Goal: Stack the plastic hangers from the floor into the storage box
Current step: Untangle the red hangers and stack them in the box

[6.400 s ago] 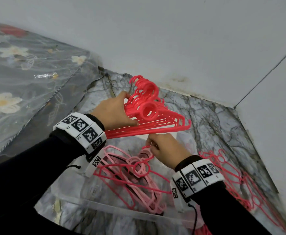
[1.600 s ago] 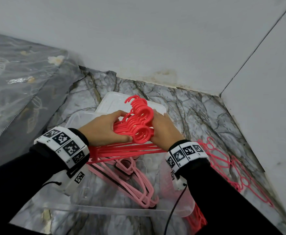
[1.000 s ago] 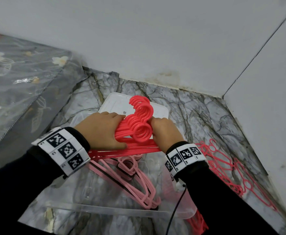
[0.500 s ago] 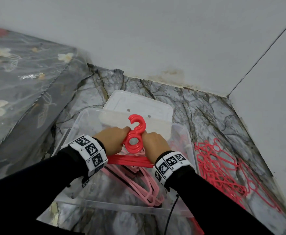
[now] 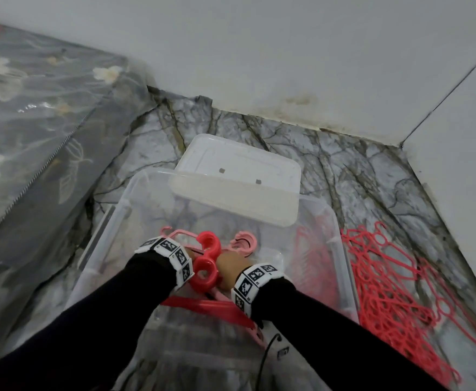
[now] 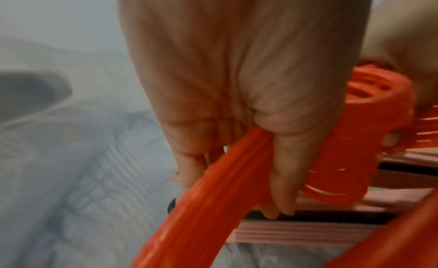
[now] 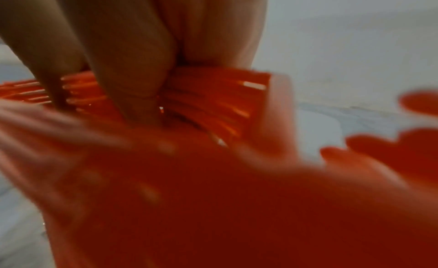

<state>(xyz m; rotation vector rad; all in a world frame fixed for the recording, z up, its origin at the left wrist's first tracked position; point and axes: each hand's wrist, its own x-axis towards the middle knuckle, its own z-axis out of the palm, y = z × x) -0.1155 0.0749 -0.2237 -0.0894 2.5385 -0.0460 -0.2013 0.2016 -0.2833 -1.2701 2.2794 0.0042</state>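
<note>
Hands first: our left hand (image 6: 237, 103) has its fingers curled round one shoulder of the red hanger bundle (image 5: 207, 266), thumb pressed over the bar, as the left wrist view shows. Our right hand (image 5: 231, 265) flanks the same bundle on the other side; its fingers (image 7: 132, 81) dig down among the stacked red bars (that view is blurred, though the grasp reads plainly). Between our two wrists the bundle's hooks stand up, and its bars run back toward us, low inside the clear storage box (image 5: 341, 249). Beneath them lie paler pink hangers (image 5: 242, 242), already in the box. The lid (image 5: 239, 176) leans on the box's far rim. More loose red hangers (image 5: 394, 292) sprawl on the marble floor (image 5: 358, 179), just right of the box.
</note>
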